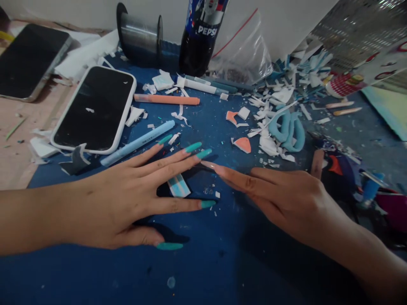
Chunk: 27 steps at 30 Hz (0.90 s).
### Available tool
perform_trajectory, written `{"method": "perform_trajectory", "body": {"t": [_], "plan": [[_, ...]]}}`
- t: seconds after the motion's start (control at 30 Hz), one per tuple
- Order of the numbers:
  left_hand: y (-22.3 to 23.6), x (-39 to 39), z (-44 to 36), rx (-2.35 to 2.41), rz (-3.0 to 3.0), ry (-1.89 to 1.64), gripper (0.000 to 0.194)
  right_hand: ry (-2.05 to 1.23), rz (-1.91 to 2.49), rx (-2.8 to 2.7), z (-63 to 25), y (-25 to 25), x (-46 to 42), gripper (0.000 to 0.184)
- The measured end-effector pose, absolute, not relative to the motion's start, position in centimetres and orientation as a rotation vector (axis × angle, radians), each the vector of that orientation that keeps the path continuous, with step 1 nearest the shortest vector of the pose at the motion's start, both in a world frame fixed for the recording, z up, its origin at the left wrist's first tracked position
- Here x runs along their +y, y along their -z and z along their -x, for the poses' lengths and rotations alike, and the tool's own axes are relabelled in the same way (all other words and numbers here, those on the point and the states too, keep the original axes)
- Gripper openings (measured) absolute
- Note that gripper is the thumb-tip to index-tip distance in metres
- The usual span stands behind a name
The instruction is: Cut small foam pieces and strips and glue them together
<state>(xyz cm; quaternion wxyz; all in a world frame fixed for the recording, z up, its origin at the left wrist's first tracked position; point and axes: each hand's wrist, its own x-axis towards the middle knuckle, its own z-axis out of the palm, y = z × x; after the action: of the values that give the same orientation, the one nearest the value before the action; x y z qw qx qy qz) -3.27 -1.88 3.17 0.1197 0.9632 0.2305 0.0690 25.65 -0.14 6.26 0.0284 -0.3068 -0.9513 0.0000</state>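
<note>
My left hand (127,199) lies palm down over the dark blue tabletop (203,262), fingers spread, with long teal nails. A small blue-and-white striped piece (179,186) shows between two of its fingers; nothing is seen held. From the right comes my right hand (280,199), its index finger stretched out, with a long pale nail. That fingertip is beside the teal nail of a left finger; whether they touch I cannot tell. Its other fingers are partly hidden underneath. A light blue marker (140,142) lies just beyond the left fingers, and an orange marker (167,99) farther back.
White-cased phone (95,110) and a dark phone (32,61) lie at left. Behind stand a spool of clear line (140,36), a Pepsi bottle (199,42) and a zip bag (244,55). Foam scraps (286,93) and blue foam loops (288,129) litter the right.
</note>
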Motion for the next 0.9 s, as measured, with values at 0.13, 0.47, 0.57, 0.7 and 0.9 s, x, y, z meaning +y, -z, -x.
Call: {"method": "perform_trajectory", "body": {"t": [0.13, 0.47, 0.57, 0.7, 0.9], "plan": [[-3.1, -4.6, 2.9, 0.973, -2.786, -0.283, 0.08, 0.011, 0.95, -2.835, -25.9, -6.4, 0.0, 0.044], [-3.5, -0.9, 3.3, 0.516, -2.826, -0.154, 0.068, -0.027, 0.803, -2.969, -26.1, -6.2, 0.7, 0.043], [-3.6, 0.2, 3.6, 0.432, -2.813, -0.105, 0.065, -0.041, 0.754, -3.032, -26.1, -6.2, 1.0, 0.044], [-3.5, 0.0, 3.6, 0.43, -2.781, -0.114, 0.068, -0.045, 0.744, -3.085, -26.2, -6.1, 1.0, 0.045], [-3.2, -0.6, 3.5, 0.454, -2.739, -0.13, 0.078, -0.038, 0.733, -3.09, -26.3, -5.9, 1.0, 0.047]]}}
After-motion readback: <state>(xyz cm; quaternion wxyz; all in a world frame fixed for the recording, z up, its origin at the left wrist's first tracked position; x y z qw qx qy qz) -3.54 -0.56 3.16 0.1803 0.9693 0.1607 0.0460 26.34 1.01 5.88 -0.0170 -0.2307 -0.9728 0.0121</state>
